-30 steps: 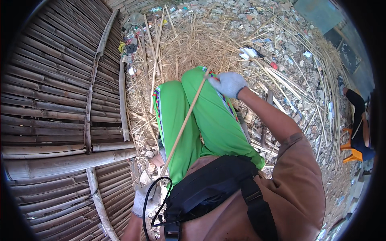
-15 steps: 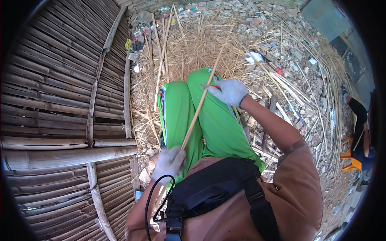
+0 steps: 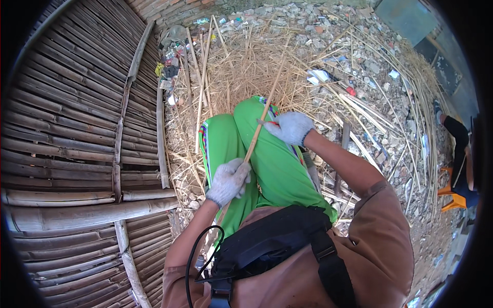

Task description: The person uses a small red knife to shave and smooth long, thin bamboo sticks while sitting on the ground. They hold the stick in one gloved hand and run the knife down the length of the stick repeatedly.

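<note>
A long thin bamboo strip [image 3: 254, 138] slants across my lap, its far end reaching over the straw-like shavings. My left hand [image 3: 229, 180], in a whitish knit glove, is closed around its lower part. Further up, my gloved right hand [image 3: 294, 128] grips a small knife [image 3: 265, 122] with a bit of red at the handle. Its short blade lies against the strip, above my right thigh. Most of the knife handle is hidden in the glove. Under the strip are my legs in green trousers [image 3: 280, 159].
A bamboo slat wall [image 3: 67, 128] stands close on my left. Shavings [image 3: 233, 72] and rubble cover the ground ahead, with long bamboo strips [image 3: 362, 110] lying to the right. At far right a person [image 3: 457, 136] sits by an orange stool [image 3: 446, 190].
My left hand has moved up and forward along the strip, toward the knife. The right hand keeps nearly the same place, and the view has shifted slightly.
</note>
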{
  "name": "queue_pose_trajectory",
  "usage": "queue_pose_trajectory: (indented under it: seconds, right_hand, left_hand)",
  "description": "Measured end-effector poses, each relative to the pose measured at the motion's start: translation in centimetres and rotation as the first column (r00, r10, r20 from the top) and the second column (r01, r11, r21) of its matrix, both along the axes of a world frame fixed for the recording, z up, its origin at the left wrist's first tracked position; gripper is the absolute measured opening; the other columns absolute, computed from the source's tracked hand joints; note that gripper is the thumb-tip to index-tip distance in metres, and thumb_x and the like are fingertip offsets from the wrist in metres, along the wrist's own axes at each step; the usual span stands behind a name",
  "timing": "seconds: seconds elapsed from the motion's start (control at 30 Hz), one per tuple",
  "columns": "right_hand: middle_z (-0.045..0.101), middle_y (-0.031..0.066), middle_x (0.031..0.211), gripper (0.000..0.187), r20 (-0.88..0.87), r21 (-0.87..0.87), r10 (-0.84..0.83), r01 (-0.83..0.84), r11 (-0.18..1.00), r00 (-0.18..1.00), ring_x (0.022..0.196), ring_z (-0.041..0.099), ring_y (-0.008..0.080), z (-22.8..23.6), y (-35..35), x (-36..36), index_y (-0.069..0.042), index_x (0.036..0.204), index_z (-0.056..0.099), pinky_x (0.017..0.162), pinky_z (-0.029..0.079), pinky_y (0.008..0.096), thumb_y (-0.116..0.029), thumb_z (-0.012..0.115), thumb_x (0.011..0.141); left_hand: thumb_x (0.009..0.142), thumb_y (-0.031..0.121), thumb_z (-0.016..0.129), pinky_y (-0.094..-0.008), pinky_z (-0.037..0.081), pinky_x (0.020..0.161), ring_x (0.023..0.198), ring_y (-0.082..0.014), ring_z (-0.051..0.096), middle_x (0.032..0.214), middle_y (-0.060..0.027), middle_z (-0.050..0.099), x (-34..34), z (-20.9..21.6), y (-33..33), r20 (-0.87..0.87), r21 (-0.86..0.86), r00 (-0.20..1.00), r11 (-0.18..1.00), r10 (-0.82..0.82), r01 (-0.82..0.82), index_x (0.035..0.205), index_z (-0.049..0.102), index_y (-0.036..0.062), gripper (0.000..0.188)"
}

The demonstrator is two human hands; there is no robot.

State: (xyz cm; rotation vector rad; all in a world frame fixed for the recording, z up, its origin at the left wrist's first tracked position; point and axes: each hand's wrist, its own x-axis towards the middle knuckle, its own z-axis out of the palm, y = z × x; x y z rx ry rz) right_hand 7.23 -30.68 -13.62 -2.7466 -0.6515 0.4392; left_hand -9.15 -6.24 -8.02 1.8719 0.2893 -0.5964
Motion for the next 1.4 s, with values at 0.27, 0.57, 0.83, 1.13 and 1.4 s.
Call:
queue_pose_trajectory:
  seconds: [0.27,0.57,0.83,1.13,1.4]
  right_hand:
    - [0.080,0.0235,0.093,0.083,-0.031,0.011,-0.046,0.047,0.999,0.998,0.087,0.079,0.0425,-0.5,0.3,0.4,-0.006,0.090,0.082,0.082,0.062,0.0567,-0.074,0.038,0.107]
    - [0.080,0.0245,0.098,0.085,-0.065,0.011,-0.152,0.153,0.988,0.986,0.095,0.078,0.0445,0.8,-0.1,1.9,-0.012,0.100,0.084,0.088,0.061,0.0559,-0.079,0.033,0.106]
    - [0.079,0.0278,0.105,0.089,0.025,0.189,-0.331,0.321,0.928,0.943,0.099,0.077,0.0458,-0.9,-2.8,6.5,-0.004,0.104,0.082,0.092,0.059,0.0557,-0.079,0.035,0.105]
    - [0.077,0.0264,0.090,0.093,-0.054,0.020,-0.011,0.012,1.000,0.998,0.086,0.078,0.0445,1.9,0.8,0.0,-0.004,0.091,0.082,0.081,0.061,0.0548,-0.083,0.034,0.104]
    - [0.079,0.0241,0.090,0.094,-0.019,-0.033,0.001,-0.002,0.999,1.000,0.085,0.079,0.0430,1.5,0.7,-1.0,-0.005,0.091,0.083,0.081,0.062,0.0550,-0.083,0.034,0.104]
  left_hand:
    - [0.115,0.031,0.057,-0.0293,0.046,0.048,0.051,-0.0109,0.058,0.065,-0.0025,0.059,-8.2,1.9,3.7,0.050,0.044,0.998,0.999,-0.032,0.030,0.086,0.060,0.0042,0.040]
    - [0.109,0.023,0.064,-0.0382,0.050,0.058,0.060,-0.0206,0.062,0.070,-0.0091,0.062,-21.3,1.5,9.1,0.206,0.235,0.976,0.972,-0.068,0.018,0.098,0.070,0.0017,0.025]
    - [0.110,0.018,0.059,-0.0414,0.053,0.070,0.075,-0.0279,0.066,0.084,-0.0160,0.068,-22.2,2.2,7.7,0.096,0.244,0.995,0.969,0.013,-0.036,0.111,0.072,0.0017,0.021]
    - [0.111,0.024,0.063,-0.0246,0.042,0.051,0.061,-0.0090,0.055,0.090,-0.0032,0.071,-3.1,-0.8,-0.4,-0.146,-0.450,0.963,0.852,0.227,-0.269,0.134,0.065,-0.0036,0.035]
    - [0.112,0.022,0.061,-0.0258,0.044,0.051,0.058,-0.0089,0.056,0.078,-0.0016,0.066,4.3,-3.7,-2.1,0.023,-0.290,0.990,0.948,0.141,-0.128,0.108,0.071,0.0002,0.025]
